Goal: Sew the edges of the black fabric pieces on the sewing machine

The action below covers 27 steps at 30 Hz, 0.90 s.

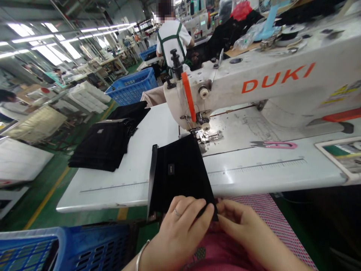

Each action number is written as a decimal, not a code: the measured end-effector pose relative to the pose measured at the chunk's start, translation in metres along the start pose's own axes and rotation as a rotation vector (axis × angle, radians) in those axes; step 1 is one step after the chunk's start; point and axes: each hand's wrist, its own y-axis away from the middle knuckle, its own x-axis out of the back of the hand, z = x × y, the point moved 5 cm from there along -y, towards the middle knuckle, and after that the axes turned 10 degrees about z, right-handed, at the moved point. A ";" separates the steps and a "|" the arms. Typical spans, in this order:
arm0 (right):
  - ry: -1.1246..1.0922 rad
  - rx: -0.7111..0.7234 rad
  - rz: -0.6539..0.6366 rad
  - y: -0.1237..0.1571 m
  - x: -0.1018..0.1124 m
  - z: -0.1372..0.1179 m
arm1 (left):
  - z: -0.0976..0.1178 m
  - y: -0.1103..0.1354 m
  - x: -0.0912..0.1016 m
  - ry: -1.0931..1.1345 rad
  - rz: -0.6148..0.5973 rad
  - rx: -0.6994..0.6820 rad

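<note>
A black fabric panel with a small label lies over the front edge of the sewing table. Its far corner reaches under the presser foot of the sewing machine, and a stiff dark strip runs along its left side. My left hand, with a ring and a bangle, grips the near edge of the panel, fingers bent over the top. At the near right corner, my right hand pinches the fabric between thumb and fingers; the fingertips are partly hidden.
Folded black pieces are stacked on the table's left end. Pink-handled thread snips lie right of the needle. Blue crates stand at lower left and behind the table. A person works beyond the machine.
</note>
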 end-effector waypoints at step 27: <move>0.008 -0.190 -0.085 0.007 -0.002 0.000 | -0.002 -0.001 -0.014 0.312 0.016 0.109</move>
